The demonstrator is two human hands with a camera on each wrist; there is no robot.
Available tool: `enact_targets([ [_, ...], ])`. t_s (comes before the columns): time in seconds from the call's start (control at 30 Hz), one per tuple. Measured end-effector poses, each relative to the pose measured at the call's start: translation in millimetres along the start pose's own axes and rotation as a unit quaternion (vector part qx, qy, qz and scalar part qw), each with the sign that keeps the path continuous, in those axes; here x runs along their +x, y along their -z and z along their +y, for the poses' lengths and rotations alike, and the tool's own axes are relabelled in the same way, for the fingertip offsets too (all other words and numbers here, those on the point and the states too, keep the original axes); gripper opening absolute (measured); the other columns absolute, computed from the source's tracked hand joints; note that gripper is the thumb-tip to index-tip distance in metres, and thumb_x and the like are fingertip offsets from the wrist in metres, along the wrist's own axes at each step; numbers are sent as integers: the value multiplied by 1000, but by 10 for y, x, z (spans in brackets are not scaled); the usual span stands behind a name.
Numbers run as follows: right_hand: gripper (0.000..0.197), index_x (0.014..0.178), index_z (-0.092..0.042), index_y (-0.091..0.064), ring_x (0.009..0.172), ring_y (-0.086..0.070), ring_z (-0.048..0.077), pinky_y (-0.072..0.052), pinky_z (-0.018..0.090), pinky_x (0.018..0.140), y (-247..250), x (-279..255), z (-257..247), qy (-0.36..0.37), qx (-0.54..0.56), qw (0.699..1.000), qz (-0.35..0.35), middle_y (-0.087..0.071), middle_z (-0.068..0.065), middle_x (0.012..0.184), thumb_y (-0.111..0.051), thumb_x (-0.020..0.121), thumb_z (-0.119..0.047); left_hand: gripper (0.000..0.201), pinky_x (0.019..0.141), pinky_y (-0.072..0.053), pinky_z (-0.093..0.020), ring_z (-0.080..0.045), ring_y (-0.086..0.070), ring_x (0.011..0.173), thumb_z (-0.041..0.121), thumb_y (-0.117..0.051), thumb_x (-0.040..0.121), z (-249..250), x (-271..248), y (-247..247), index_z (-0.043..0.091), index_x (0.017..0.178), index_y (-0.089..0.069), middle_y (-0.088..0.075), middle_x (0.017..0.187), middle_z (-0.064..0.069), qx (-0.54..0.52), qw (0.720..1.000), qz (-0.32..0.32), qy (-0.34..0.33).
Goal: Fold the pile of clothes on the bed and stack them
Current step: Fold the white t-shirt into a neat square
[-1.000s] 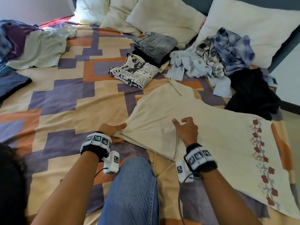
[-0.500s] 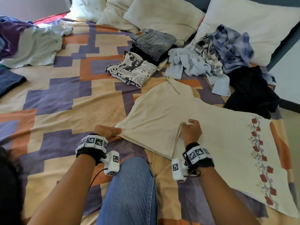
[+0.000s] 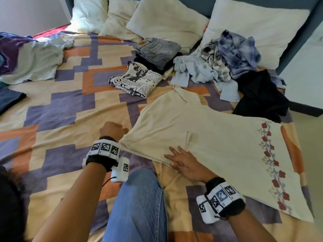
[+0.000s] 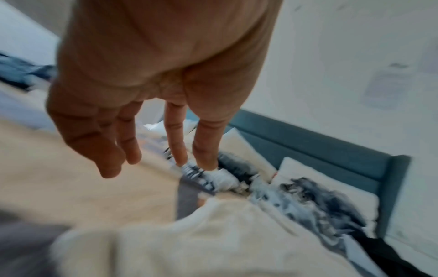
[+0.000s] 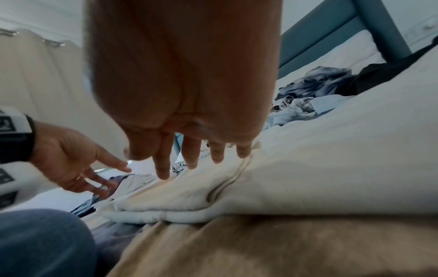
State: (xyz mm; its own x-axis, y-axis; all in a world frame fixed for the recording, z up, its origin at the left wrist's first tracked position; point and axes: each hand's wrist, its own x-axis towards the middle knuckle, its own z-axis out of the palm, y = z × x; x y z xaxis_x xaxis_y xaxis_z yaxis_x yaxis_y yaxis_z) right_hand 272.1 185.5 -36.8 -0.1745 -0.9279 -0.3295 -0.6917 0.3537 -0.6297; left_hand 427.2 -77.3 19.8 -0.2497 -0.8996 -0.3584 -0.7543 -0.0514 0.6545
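Spreading across the bed [image 3: 52, 109], between knee [image 3: 138, 198] and pile [image 3: 223, 56], the cream shirt [image 3: 218, 142], half flattened, collar pointing toward the pillows [image 3: 253, 23]. Folded stack [image 3: 157, 51] and print shirt [image 3: 138, 79] well apart beyond it.

Likely trouble, largest first:

- Bed: soft and rumpled under the cloth, so any smoothing stroke could drag the bedspread along and put fresh wrinkles into the shirt.
- Shirt: broad and limp, with one edge doubled over near the middle; folding over that ridge would probably lock in a crooked crease and give a lumpy bundle that sits badly on the stack.
- Pile: just beside the collar; a wide sweep of the far edge could snag a loose sleeve and pull it in.
- Right hand [image 3: 183, 163]: fingers straight and spread, pressing flat on the near hem, gripping nothing. Too light a press and the hem may slide.
- Left hand [image 3: 111, 130]: fingers loose and extended in the wrist view, holding nothing, hovering just beside the shirt's left corner. With that corner unpinned, a pull from the other side could skew the whole garment.
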Motion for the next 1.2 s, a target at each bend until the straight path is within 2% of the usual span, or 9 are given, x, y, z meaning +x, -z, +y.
enact_targets([
  [0.2, 117, 150, -24, -35, 151, -4, 26, -9, 49, 121, -13, -415, 437, -74, 39, 984, 160, -14, 0, 162, -3, 64, -97, 8, 88, -48, -34, -32, -63, 104, 11, -72, 84, 653, -826, -735, 11, 91, -75, -71, 93, -8, -91, 974, -115, -171],
  [0.27, 102, 151, -24, -33, 151, -3, 26, -10, 49, 119, -15, -690, 633, -98, 20, 979, 178, -11, -6, 159, -10, 75, -90, 22, 99, -40, -30, -29, -54, 121, 19, -65, 90, 584, -1114, -1274, 18, 112, -70, -64, 120, -5, 40, 957, -198, -209],
  [0.4, 51, 143, -44, -15, 151, 8, 21, 0, 46, 120, -1, -1430, 1088, -165, 28, 973, 158, 2, -18, 153, -32, 98, -60, 68, 109, -3, -72, -42, 13, 146, 21, -41, 99, 375, -1640, -2061, 34, 154, -4, 13, 161, 7, 357, 873, -253, -214],
  [0.47, 59, 138, -55, -8, 149, 14, 16, 6, 46, 119, 44, -1824, 1365, -218, -17, 968, 126, 11, -19, 153, -16, 86, -81, 76, 105, 6, -75, -44, 25, 142, 13, -36, 98, 347, -1764, -2230, 28, 153, 14, 28, 158, 10, 402, 853, -243, -229],
  [0.6, 50, 143, -36, -44, 150, -14, 21, -14, 48, 120, 317, -2069, 1573, -302, 77, 921, 235, -23, -5, 160, -55, 96, -48, 56, 111, -2, -70, -43, -14, 144, 17, -38, 97, 605, -1620, -2250, 22, 151, -24, -24, 157, -3, 422, 845, -215, -249],
  [0.73, 29, 113, -6, -69, 118, -57, 32, -46, 47, 101, 888, -1679, 1593, -283, 134, 846, 431, -63, 14, 126, -68, 91, -25, 11, 90, -53, -43, -29, -66, 95, 17, -64, 87, 1154, -1197, -2187, 24, 93, -70, -71, 105, -8, 111, 912, -225, -325],
  [0.87, 25, 120, -8, -64, 94, -62, 25, -46, 11, 63, 1574, -1340, 1797, -248, 115, 850, 450, -63, 9, 111, -59, 95, -10, 23, 101, -40, -32, -28, -57, 116, 13, -62, 91, 1655, -743, -2265, 14, 113, -68, -64, 124, -8, 173, 883, -153, -408],
  [1.03, 43, 138, -11, -51, 125, -52, 33, -38, 35, 105, 2034, -904, 2369, -264, 14, 880, 395, -53, 14, 138, -56, 95, -13, 53, 111, -25, -31, -25, -33, 140, 5, -47, 97, 2026, -93, -2526, 15, 148, -35, -29, 157, -5, 286, 844, -189, -413],
  [1.2, 45, 136, -8, -51, 117, -55, 37, -41, 44, 102, 2126, -688, 2802, -302, -52, 893, 329, -58, 20, 130, -61, 94, -20, 65, 115, -25, -33, -27, -30, 143, 3, -43, 97, 2193, 340, -2870, 17, 155, -17, -17, 161, -5, 339, 818, -234, -402],
])
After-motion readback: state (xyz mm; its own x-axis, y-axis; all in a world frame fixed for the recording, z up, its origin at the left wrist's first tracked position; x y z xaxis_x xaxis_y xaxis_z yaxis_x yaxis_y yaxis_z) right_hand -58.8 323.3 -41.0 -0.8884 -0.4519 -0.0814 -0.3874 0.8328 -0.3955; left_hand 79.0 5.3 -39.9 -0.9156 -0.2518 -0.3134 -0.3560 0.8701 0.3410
